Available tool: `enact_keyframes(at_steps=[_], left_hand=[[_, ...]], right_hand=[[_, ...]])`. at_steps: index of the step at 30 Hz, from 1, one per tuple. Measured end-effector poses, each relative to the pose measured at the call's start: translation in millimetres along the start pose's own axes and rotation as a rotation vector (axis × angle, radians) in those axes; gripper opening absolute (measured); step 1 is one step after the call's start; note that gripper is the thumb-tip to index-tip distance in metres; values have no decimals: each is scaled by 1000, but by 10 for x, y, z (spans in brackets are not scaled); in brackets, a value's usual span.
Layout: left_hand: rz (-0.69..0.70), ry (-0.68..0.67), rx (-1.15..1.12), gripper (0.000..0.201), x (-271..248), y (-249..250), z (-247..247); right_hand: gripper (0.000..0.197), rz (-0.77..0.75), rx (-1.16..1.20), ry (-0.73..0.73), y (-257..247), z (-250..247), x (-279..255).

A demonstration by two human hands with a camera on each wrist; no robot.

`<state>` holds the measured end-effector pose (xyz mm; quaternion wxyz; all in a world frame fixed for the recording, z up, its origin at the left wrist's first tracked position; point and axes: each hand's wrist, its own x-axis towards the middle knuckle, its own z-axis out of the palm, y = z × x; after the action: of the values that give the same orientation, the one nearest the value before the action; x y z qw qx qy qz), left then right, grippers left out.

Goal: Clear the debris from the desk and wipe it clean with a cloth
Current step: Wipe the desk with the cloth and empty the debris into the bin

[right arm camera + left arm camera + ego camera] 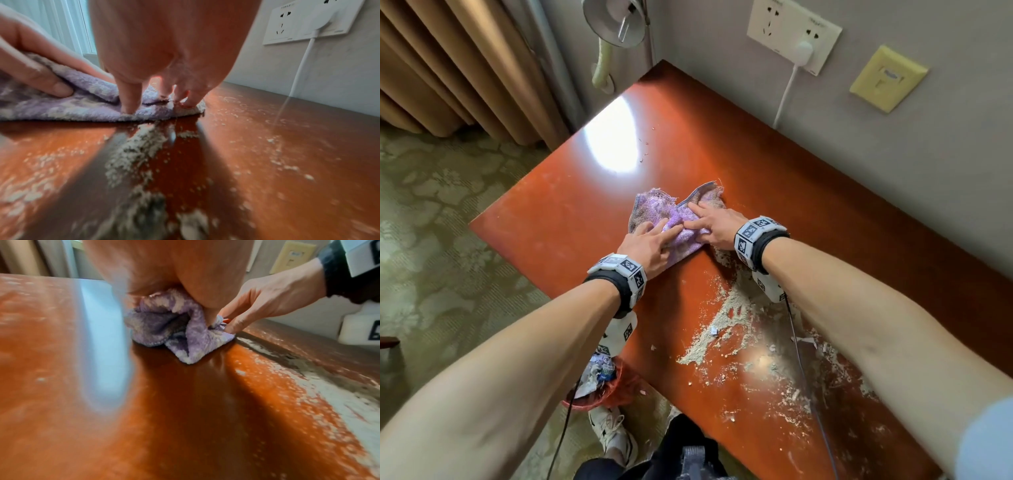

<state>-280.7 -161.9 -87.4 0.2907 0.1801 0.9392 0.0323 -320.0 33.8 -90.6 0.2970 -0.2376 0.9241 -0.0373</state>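
Observation:
A crumpled purple cloth (667, 209) (185, 340) (82, 105) lies mid-desk on the glossy red-brown desk (825, 240). My left hand (650, 243) (30, 65) presses its near-left part with fingers stretched out. My right hand (717, 224) (267, 301) presses fingertips down on its right part, thumb at the cloth's near corner. Pale powdery debris (726, 325) (339, 394) (135, 151) with small chips spreads over the desk from just behind the right hand toward me.
A red bin (602, 380) holding rubbish stands on the floor below the desk's left edge, by my shoe (613, 431). A white cable (787, 92) runs from the wall socket (792, 34) down behind the desk. A few crumbs (645, 150) lie near the far corner.

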Motion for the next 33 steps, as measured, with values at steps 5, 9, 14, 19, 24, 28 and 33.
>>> enact_keyframes(at_steps=[5,9,14,19,24,28,33], left_hand=[[21,-84,12,69,-118,381,61],[39,-112,20,71,-272,643,109],[71,-130,61,71,-401,833,199],[146,-110,152,65,-543,1069,309],[153,-96,154,66,-526,1239,511],[205,-101,134,60,-536,1376,645],[241,-91,15,56,-545,1484,535]], right_hand=[[48,17,-16,-65,131,46,-284],[47,68,39,-72,177,163,-498],[45,107,63,-62,194,359,-789],[47,146,113,-56,233,532,-1040],[45,206,147,-53,290,666,-1279],[42,220,170,-42,318,711,-1495],[38,279,291,46,326,732,-1642]])
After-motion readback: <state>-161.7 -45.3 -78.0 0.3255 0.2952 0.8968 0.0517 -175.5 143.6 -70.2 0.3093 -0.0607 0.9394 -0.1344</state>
